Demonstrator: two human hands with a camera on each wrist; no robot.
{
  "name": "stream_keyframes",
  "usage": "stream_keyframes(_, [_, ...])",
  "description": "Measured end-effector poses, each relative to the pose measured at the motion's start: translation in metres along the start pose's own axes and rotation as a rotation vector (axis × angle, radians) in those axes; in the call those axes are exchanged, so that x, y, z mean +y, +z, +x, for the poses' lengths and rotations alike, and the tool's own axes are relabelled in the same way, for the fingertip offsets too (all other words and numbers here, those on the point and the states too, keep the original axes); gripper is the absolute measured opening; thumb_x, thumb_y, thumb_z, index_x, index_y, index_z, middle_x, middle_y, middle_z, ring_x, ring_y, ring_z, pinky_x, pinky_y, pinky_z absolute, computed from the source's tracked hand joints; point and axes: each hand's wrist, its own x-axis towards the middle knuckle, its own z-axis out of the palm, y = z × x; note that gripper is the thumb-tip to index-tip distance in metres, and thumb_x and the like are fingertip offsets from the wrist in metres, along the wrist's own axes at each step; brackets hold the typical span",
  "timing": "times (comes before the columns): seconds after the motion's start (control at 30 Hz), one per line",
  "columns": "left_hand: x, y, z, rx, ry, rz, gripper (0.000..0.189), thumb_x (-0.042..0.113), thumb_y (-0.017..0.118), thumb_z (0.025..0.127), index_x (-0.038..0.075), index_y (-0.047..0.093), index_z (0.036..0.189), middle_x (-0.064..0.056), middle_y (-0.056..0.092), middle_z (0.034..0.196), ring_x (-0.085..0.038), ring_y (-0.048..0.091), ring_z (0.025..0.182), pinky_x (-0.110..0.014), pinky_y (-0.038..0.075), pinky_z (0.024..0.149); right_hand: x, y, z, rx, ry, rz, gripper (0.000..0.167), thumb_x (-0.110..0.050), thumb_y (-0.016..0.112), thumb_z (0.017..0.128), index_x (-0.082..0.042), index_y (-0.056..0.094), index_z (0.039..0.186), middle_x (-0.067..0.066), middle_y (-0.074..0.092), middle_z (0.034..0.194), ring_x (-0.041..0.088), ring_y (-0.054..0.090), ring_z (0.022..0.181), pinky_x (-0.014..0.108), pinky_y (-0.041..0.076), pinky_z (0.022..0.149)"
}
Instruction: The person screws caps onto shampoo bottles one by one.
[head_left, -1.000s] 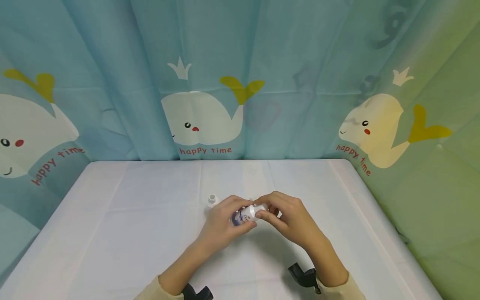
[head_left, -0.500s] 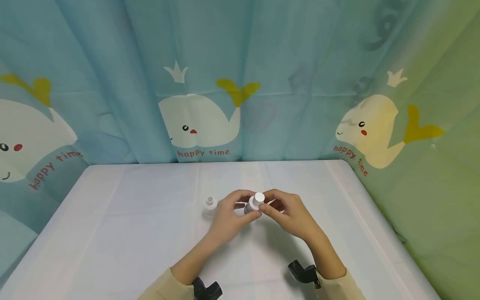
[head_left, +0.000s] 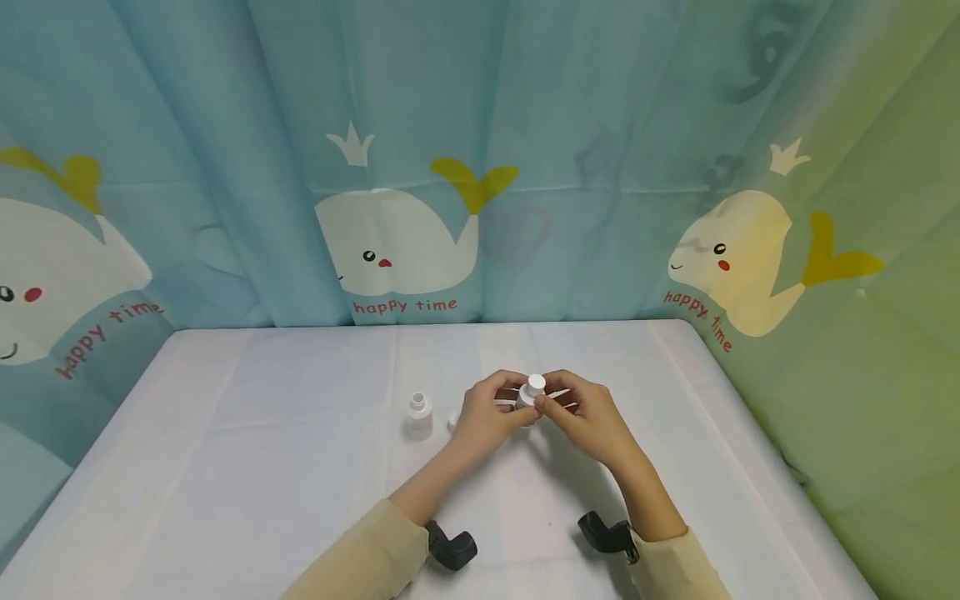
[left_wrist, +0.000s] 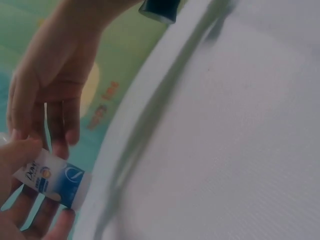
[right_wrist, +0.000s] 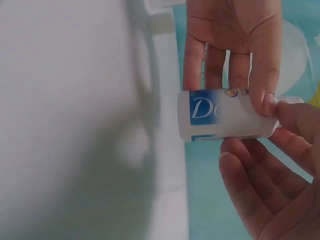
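A small white roll-on style bottle [right_wrist: 225, 116] with a blue Dove label is held between both hands above the table. Its white cap [head_left: 536, 384] is on and points up in the head view. My left hand [head_left: 483, 414] grips the body from the left, thumb in front and fingers behind. From the other side my right hand [head_left: 592, 414] pinches it near the cap end, thumb and fingers on the shoulder. In the left wrist view the bottle [left_wrist: 55, 180] shows its blue base end. A second white bottle [head_left: 418, 418], uncapped, stands upright left of my left hand.
A small white piece [head_left: 453, 421], mostly hidden behind the left hand, lies beside the uncapped bottle. The white-covered table [head_left: 285, 467] is bordered by a blue whale-print curtain [head_left: 570, 250] behind and green cloth on the right. Black mounts [head_left: 452, 547] sit at both wrists.
Both hands have shifted right with the bottle, which turned from lying sideways to cap up. More of the uncapped bottle and the small white piece now shows.
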Motion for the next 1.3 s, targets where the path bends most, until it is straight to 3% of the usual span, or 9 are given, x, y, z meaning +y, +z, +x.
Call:
stream_keyframes(0.4, [-0.011,0.011,0.006,-0.027,-0.051,0.035,0.036,0.012,0.081,0.082,0.009,0.067,0.115,-0.008,0.068,0.118,-0.022,0.067,0.106,-0.028,0.058,0.085,0.015,0.001,-0.001,-0.003,0.062,-0.074,0.024,-0.024,0.072,0.093,-0.013,0.068,0.114,0.003,0.072,0.102,0.014,0.07,0.08,0.029,0.057,0.07])
stream_keyframes(0.8, [-0.014,0.007,0.0,-0.073,-0.067,0.039,0.047,0.014,0.081,0.084,0.013,0.06,0.126,-0.009,0.063,0.127,-0.027,0.064,0.114,-0.035,0.055,0.094,0.011,-0.003,0.0,-0.058,0.059,-0.077,0.027,-0.016,0.072,0.092,-0.012,0.066,0.118,0.005,0.071,0.11,0.024,0.071,0.094,0.034,0.059,0.077])
stream_keyframes(0.93, [-0.006,-0.006,-0.006,-0.088,-0.063,0.051,0.053,0.014,0.081,0.084,0.014,0.057,0.131,-0.008,0.061,0.132,-0.029,0.06,0.121,-0.042,0.052,0.099,0.006,-0.009,0.001,-0.04,0.012,-0.096,0.031,-0.014,0.073,0.091,-0.01,0.065,0.121,0.008,0.07,0.115,0.029,0.07,0.101,0.04,0.059,0.08])
stream_keyframes(1.03, [0.009,-0.021,-0.012,-0.091,-0.035,0.032,0.052,0.015,0.08,0.085,0.015,0.056,0.132,-0.008,0.06,0.133,-0.032,0.057,0.124,-0.045,0.051,0.101,0.0,-0.014,0.002,0.002,-0.034,-0.133,0.035,-0.014,0.073,0.091,-0.008,0.064,0.124,0.011,0.069,0.119,0.031,0.068,0.105,0.046,0.058,0.082])
stream_keyframes(1.13, [0.028,-0.039,-0.019,-0.093,0.047,0.062,0.051,0.015,0.079,0.086,0.018,0.057,0.131,-0.006,0.061,0.132,-0.029,0.058,0.123,-0.042,0.052,0.1,-0.009,-0.018,0.001,0.053,-0.084,-0.168,0.038,-0.013,0.075,0.089,-0.008,0.064,0.126,0.011,0.068,0.122,0.03,0.066,0.108,0.047,0.058,0.083])
stream_keyframes(1.3, [0.056,-0.073,-0.027,-0.051,0.216,0.177,0.048,0.013,0.079,0.086,0.014,0.059,0.13,0.001,0.063,0.128,-0.015,0.06,0.118,-0.035,0.054,0.097,-0.027,-0.018,-0.001,0.105,-0.188,-0.198,0.041,-0.013,0.077,0.087,-0.013,0.064,0.126,0.002,0.067,0.124,0.024,0.065,0.112,0.043,0.057,0.085])
